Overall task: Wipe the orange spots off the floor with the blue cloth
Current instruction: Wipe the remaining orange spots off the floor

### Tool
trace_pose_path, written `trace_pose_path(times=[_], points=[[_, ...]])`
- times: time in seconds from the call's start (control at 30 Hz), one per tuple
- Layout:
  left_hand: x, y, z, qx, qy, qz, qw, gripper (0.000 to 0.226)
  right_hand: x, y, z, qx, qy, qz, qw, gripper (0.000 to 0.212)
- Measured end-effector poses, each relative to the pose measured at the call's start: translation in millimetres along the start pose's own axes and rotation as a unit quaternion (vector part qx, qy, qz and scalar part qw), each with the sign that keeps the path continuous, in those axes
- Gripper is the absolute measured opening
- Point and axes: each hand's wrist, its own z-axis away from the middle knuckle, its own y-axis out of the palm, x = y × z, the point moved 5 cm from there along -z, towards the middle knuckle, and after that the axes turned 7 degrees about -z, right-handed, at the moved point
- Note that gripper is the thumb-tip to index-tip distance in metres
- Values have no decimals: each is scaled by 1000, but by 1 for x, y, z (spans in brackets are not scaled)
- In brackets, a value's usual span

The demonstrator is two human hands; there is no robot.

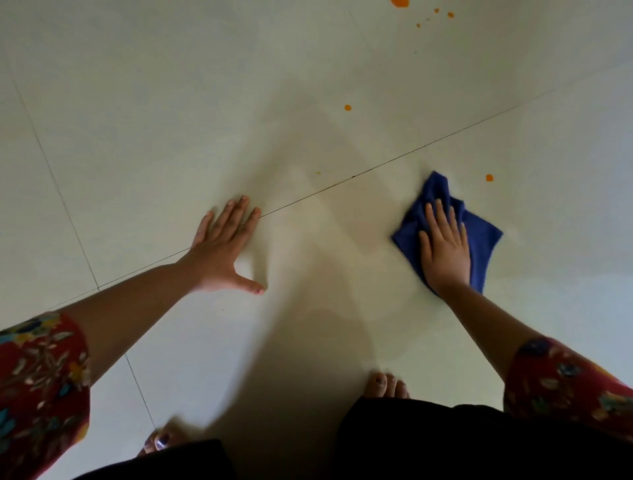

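Observation:
A blue cloth [481, 236] lies crumpled on the pale tiled floor [171, 120] at the right. My right hand [445, 250] presses flat on top of it, fingers pointing away from me. My left hand [222, 251] rests flat on bare floor to the left, fingers spread, holding nothing. One orange spot [489, 177] sits just beyond the cloth to its right. Another orange spot [347, 107] lies farther out near the middle. A cluster of orange splashes [400, 2] marks the top edge, with small droplets [450, 14] beside it.
My bare feet [387, 385] stand at the bottom of the view, one near each knee. A dark grout line [376, 166] runs diagonally between the hands. A tiny yellowish fleck [318, 172] lies close to that line.

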Motion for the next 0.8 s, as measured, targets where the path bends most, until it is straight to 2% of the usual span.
trace_pose_path(times=[0.07, 0.17, 0.23, 0.27, 0.33, 0.4, 0.47, 0.53, 0.6, 0.7, 0.77, 0.8], points=[[0, -1, 0, 4, 1, 7, 1000, 137, 32, 6, -17, -3, -17, -7, 1000, 62], [1, -1, 0, 2, 3, 1, 1000, 136, 84, 31, 9, 38, -149, 6, 988, 58], [0, 0, 0, 2, 0, 0, 1000, 136, 85, 39, 53, 77, -217, 25, 973, 56], [0, 0, 0, 0, -2, -1, 1000, 136, 73, 37, 68, 81, -220, 24, 972, 56], [0, 1, -1, 4, -6, -7, 1000, 136, 38, 25, 67, 33, -144, 0, 989, 56], [0, 1, -2, 12, -9, -10, 1000, 138, 4, 13, 41, -28, 22, -1, 999, 59], [0, 1, -2, 15, -10, -7, 1000, 138, -11, 2, 7, -67, 155, 0, 986, 60], [0, 1, -2, 13, -9, -8, 1000, 136, -3, -4, -30, -71, 197, -8, 978, 59], [0, 0, -2, 11, -6, -4, 1000, 135, 22, -2, -60, -51, 139, -4, 989, 58], [1, 0, -2, 0, -4, 1, 1000, 135, 76, 17, -45, 7, -64, 30, 997, 58], [-1, 1, -1, -4, 3, 5, 1000, 134, 91, 29, 4, 79, -217, 54, 971, 58], [-1, 1, -1, -8, 6, 8, 1000, 134, 84, 32, 21, 108, -262, 63, 957, 57]])
